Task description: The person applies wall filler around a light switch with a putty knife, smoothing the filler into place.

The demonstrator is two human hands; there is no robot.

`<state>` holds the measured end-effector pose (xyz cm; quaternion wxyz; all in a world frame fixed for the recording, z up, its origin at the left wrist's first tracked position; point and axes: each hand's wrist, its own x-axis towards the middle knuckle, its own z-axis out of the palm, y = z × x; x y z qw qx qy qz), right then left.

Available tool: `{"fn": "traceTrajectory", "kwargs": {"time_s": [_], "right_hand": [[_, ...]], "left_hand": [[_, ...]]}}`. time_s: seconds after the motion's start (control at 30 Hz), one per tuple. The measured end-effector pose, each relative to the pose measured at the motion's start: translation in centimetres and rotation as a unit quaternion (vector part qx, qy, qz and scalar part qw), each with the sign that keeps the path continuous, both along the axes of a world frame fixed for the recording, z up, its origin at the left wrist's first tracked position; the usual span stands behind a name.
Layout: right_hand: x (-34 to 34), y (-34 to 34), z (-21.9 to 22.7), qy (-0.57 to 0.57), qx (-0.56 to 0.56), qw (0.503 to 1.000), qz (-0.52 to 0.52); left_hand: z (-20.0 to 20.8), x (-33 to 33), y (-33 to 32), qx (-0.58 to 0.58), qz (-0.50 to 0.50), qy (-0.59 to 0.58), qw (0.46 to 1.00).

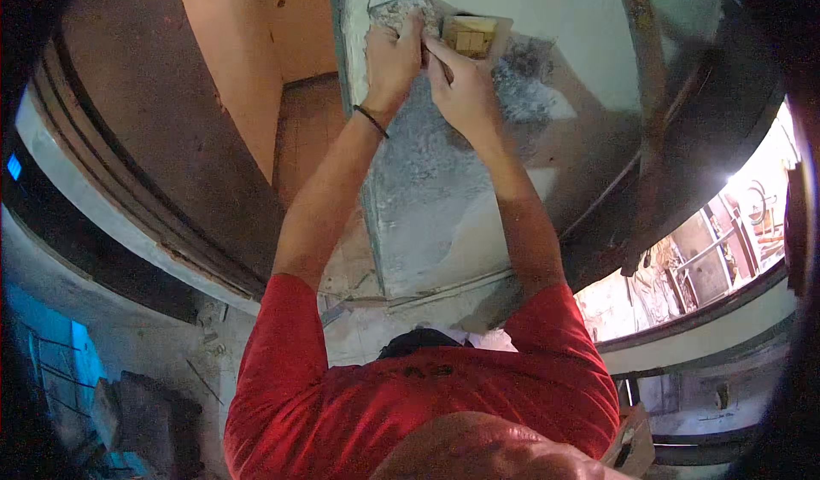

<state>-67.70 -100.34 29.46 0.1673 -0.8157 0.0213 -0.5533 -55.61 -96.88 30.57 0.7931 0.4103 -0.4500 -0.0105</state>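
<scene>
We find both hands raised against the wall (pixel 555 19). The left hand (pixel 391 57) presses a plastering trowel (pixel 408 6) flat to the surface; the right hand (pixel 461 87) closes over its wooden handle (pixel 470 36). Grey plaster (pixel 427 164) covers the strip below, while the wall rightward remains bare, so we judge coverage partial. The corner edge (pixel 342 44) lies just left; open room lies rightward.

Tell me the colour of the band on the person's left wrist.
Black, a thin band around the wrist just below the left hand; the head view shows it.
</scene>
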Motion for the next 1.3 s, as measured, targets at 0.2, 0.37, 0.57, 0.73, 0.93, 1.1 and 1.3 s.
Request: {"fn": "traceTrajectory", "kwargs": {"time_s": [0.2, 0.37, 0.57, 0.73, 0.93, 1.1, 1.3], "right_hand": [[0.6, 0.4, 0.1, 0.004, 0.030, 0.999, -0.017], [1.7, 0.1, 0.2, -0.092, 0.005, 0.996, -0.011], [0.2, 0.3, 0.8, -0.035, 0.013, 0.999, -0.026], [-0.2, 1.7, -0.1, 0.008, 0.036, 0.999, -0.013], [0.2, 1.6, 0.2, -0.007, 0.037, 0.999, 0.003], [0.4, 1.3, 0.7, -0.004, 0.018, 1.000, -0.011], [1.1, 0.7, 0.2, -0.028, 0.021, 0.999, -0.014]], "left_hand": [[0.2, 0.2, -0.6, 0.057, 0.153, -0.039, 0.986], [1.1, 1.1, -1.3, 0.020, 0.221, -0.064, 0.973], [0.9, -0.2, -0.1, 0.105, 0.233, -0.062, 0.965], [-1.6, 1.8, -2.1, -0.095, 0.191, -0.048, 0.976], [-0.6, 0.9, -1.0, -0.039, 0.176, -0.016, 0.983], [0.2, 0.8, -0.5, 0.046, 0.158, -0.015, 0.986], [1.2, -0.1, -0.1, 0.103, 0.227, -0.012, 0.968]]}}
